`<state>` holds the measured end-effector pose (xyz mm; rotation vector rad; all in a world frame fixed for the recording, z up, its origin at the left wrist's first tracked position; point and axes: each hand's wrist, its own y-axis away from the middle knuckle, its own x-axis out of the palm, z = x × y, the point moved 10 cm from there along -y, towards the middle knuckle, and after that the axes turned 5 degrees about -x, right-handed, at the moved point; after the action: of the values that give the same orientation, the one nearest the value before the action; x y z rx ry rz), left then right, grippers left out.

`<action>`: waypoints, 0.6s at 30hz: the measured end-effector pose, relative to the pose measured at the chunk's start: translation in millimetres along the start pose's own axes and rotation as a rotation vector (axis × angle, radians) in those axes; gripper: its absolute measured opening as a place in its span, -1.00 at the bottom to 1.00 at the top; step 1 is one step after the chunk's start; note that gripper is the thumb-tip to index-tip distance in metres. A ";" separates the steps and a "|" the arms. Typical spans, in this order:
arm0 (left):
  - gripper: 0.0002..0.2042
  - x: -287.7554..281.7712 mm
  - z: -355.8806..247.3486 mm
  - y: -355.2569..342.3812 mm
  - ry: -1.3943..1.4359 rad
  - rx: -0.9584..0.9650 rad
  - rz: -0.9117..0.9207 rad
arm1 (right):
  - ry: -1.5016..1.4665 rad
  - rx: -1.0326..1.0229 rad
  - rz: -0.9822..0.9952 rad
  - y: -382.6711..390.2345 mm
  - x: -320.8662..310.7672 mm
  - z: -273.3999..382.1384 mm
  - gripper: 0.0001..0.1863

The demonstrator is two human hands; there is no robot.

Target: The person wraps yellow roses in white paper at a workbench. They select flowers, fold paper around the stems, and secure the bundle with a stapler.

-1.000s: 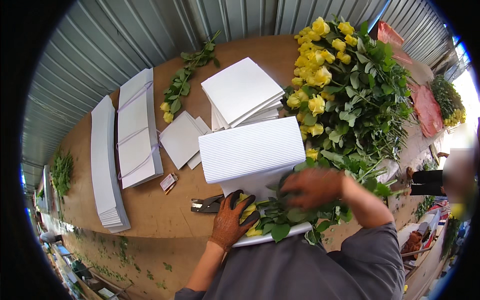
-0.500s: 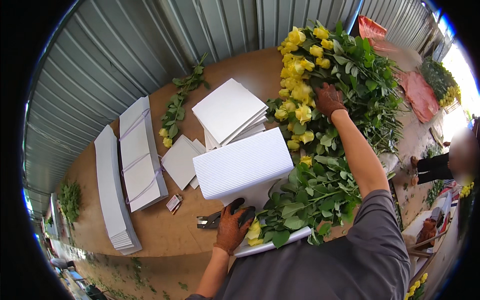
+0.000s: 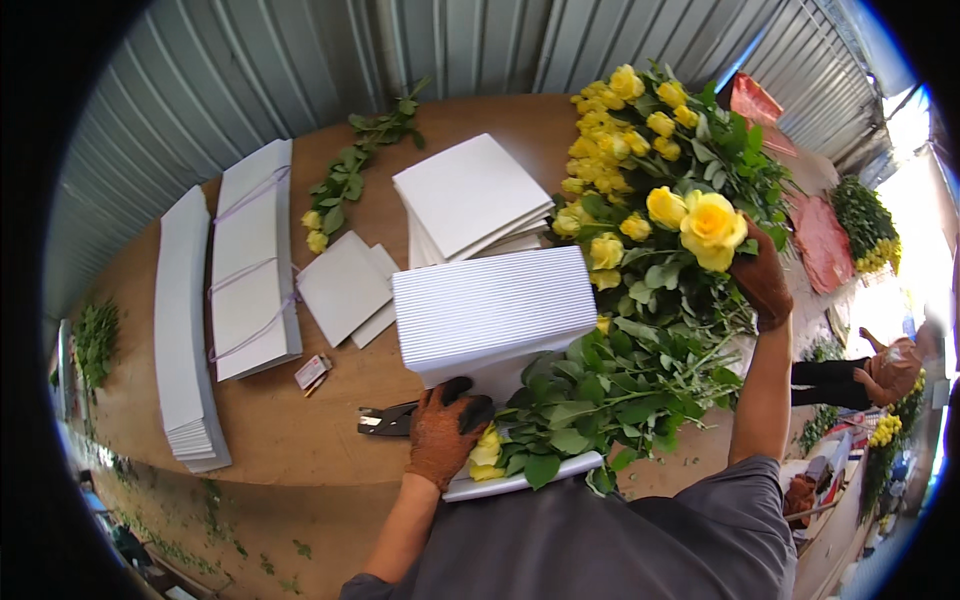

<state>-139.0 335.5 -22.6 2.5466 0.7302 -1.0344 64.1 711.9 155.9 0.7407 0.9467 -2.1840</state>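
Observation:
My left hand (image 3: 443, 432), in a brown glove, is closed around a black plier-type stapler (image 3: 385, 420) at the table's near side. Its metal jaw points left. In my gloved right hand (image 3: 765, 275) are yellow roses (image 3: 712, 230), their large blooms raised above the heap; the grip on the stems is partly hidden. Below them spreads the pile of yellow roses (image 3: 605, 150) with leafy stems. Directly beyond my left hand stands a block of white corrugated card (image 3: 495, 305). Close to my body, a yellow rose (image 3: 487, 455) with leaves lies on a white sheet (image 3: 540, 478).
White card sheets (image 3: 475, 195) are stacked behind the block. Folded card bundles (image 3: 255, 280), one tied with purple string, lie left on the brown table (image 3: 300, 440). A small box (image 3: 312, 372) sits nearby. Another person (image 3: 880, 375) is at far right.
My right hand has risen out of the rose heap and moved right, lifting yellow roses. My left hand has shifted slightly left with the stapler. The view has turned a little.

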 end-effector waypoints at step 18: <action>-0.68 -1.5 -6.7 -7.3 -0.025 0.063 0.015 | 0.161 -0.055 -0.453 71.8 -104.8 74.0 -0.61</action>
<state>-140.2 344.1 -17.4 2.5825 0.6813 -1.0994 165.9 650.0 242.0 0.7384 1.3592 -2.4965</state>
